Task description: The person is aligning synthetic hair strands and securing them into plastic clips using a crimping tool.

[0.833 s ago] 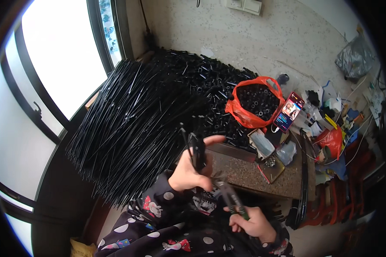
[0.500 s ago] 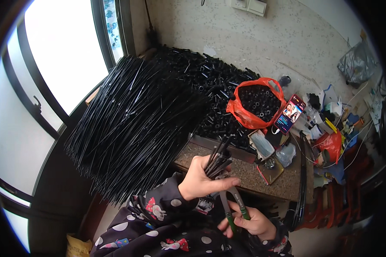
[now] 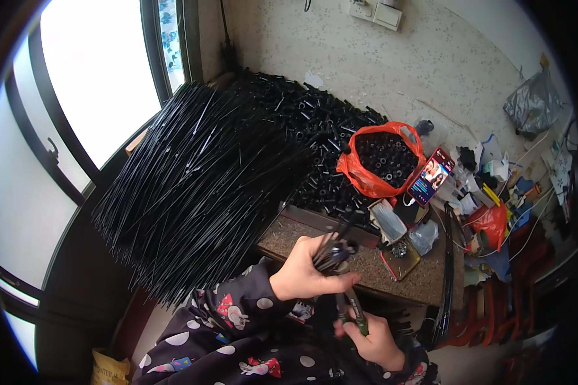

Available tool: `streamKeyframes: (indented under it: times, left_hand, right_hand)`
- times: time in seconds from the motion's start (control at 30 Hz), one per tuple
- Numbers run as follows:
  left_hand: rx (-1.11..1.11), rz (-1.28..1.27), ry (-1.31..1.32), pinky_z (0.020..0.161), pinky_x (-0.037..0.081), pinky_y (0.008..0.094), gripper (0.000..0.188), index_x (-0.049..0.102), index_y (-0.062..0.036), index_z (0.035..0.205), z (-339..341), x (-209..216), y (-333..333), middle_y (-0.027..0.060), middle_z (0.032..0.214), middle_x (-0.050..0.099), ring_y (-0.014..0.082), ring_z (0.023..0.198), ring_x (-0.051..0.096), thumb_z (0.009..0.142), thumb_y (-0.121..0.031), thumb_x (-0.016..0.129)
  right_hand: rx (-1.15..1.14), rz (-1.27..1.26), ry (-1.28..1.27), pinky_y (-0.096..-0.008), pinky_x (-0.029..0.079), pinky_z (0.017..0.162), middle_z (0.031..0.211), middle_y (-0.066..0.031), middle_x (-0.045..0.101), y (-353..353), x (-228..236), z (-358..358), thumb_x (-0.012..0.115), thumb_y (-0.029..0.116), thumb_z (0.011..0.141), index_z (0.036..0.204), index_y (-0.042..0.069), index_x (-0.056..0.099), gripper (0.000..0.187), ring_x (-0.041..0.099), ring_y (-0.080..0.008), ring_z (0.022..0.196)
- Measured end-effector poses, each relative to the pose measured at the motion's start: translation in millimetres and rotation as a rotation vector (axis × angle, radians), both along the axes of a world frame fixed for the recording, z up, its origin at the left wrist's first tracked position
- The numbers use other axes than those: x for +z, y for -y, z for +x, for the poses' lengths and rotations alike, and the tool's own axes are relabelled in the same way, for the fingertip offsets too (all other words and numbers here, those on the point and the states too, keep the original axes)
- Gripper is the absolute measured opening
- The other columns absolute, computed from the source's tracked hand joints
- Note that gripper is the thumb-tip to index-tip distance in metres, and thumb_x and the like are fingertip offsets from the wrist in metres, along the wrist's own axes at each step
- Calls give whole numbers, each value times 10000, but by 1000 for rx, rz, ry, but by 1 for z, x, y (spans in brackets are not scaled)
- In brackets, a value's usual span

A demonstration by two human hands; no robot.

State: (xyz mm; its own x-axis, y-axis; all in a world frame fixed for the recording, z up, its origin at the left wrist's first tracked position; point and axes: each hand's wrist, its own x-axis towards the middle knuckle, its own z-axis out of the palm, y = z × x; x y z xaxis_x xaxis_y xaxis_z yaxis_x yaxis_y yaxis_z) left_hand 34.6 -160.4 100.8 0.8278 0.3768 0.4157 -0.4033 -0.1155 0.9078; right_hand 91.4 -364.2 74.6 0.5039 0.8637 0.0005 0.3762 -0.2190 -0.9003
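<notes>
My left hand point(image 3: 300, 273) is closed around a bundle of thin black rods point(image 3: 331, 254) whose ends point up and away from me. Below it, my right hand point(image 3: 379, 343) grips the green handles of a pair of pliers point(image 3: 356, 309). The upper part of the pliers reaches up to the bundle, beside my left thumb. Their jaws are mostly hidden and blurred there, so I cannot see what they touch. A large heap of long thin black rods point(image 3: 192, 192) fans out to the left of my hands.
Short black tubular parts point(image 3: 308, 106) are piled at the back of the speckled table point(image 3: 289, 237). A red plastic bag point(image 3: 366, 183) holds more of them. Right of it stand a lit phone point(image 3: 431, 176), a small open box point(image 3: 387, 221) and a clear bag point(image 3: 424, 237). Clutter fills the far right.
The pliers' handles have come closer together in my right hand. The bundle in my left hand has shifted slightly and is blurred; the left hand stays nearly in place.
</notes>
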Motion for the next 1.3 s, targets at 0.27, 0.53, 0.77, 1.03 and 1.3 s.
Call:
streamKeyframes:
  times: [0.27, 0.53, 0.77, 1.03, 1.3]
  left_hand:
    - [43, -140, 90, 516, 323, 201, 312, 501, -57, 762, -6, 4, 7, -43, 662, 460, 43, 589, 399, 626, -117, 775]
    - [22, -145, 76, 507, 317, 212, 338, 468, -73, 709, -6, 4, 6, -41, 662, 452, 40, 586, 395, 618, -147, 785]
    - [159, -169, 176, 479, 278, 219, 328, 451, -75, 702, -1, -3, 25, -56, 633, 404, 40, 564, 353, 630, -111, 769]
    - [311, 270, 82, 550, 429, 260, 710, 396, 4, 1227, -6, 9, 24, 59, 704, 582, 137, 581, 553, 657, -159, 786]
    - [368, 582, 170, 516, 430, 309, 789, 323, 63, 1300, -20, 12, 48, 73, 630, 511, 227, 556, 543, 625, -57, 715]
  right_hand:
    - [-9, 128, 319, -252, 464, 523, 670, -78, 597, -17, 3, -8, 528, 81, 859, 1109, -42, 526, 279, 583, -128, 543]
    - [-62, 239, 357, -263, 457, 510, 640, -81, 582, -14, -12, -8, 530, 74, 850, 1123, -33, 522, 293, 578, -156, 513]
    - [-145, 94, 207, -260, 455, 500, 611, -71, 578, -11, -10, -27, 538, 85, 850, 1000, -26, 545, 187, 580, -133, 513]
    - [-70, -58, 169, -327, 465, 644, 753, -147, 566, -4, -11, 47, 630, 85, 764, 1001, -11, 569, 262, 598, -277, 705]
    - [-176, -125, 457, -425, 412, 676, 837, -170, 503, 20, -162, 137, 626, 170, 725, 881, -6, 560, 245, 514, -355, 795]
